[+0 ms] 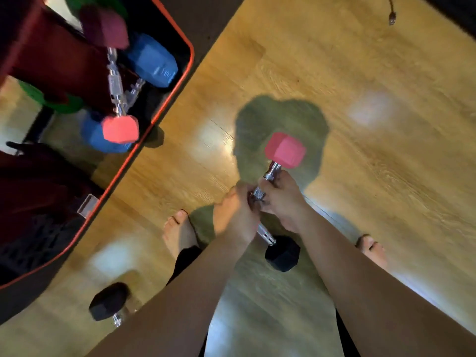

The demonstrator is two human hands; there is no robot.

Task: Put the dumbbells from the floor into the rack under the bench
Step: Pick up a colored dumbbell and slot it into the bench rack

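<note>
Pink dumbbell (277, 176) at frame centre, above wooden floor (360, 99), chrome handle gripped by both hands. Left hand (235, 213) wrapped round handle lower left; right hand (282, 202) clasps it just above, fingers curled. Forearms reach in from bottom edge. Rack (164, 99) upper left holds blue dumbbell (152, 60) and another pink one. Black dumbbell (109, 302) on floor lower left.

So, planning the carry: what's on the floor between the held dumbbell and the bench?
Bare floor between the dumbbell and bench, head view.
</note>
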